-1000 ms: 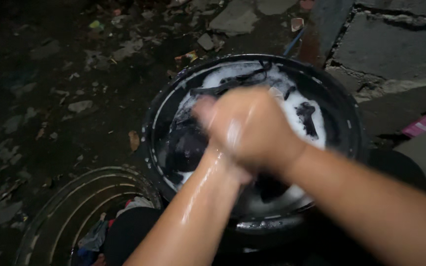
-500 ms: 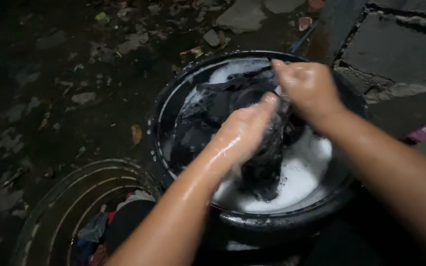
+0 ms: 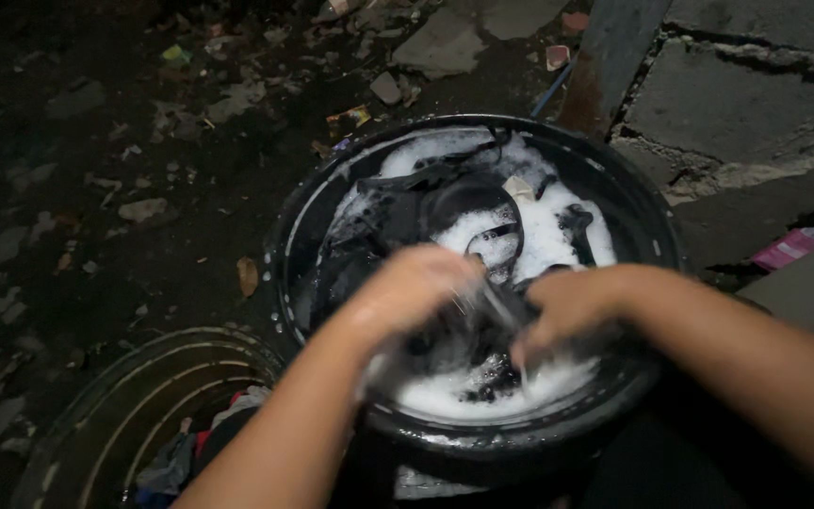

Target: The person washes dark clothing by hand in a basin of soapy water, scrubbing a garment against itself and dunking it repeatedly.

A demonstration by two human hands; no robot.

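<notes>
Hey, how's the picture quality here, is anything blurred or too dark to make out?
Head view: the left hand is smeared by motion blur, the right hand a little sharper; light falls mainly on the suds and dark cloth in the black basin, with glints on its wet rim; the littered ground at left sinks into near-black shadow.

Your one camera sits on your head and looks almost straight down at the round black wash tub full of white foam (image 3: 657,247). It is close to the tub, which fills the middle of the view. Your arms come in from below the tub. Dark littered ground (image 3: 96,188) lies left of it, cracked grey stone slabs (image 3: 737,104) beyond it on the right.
</notes>
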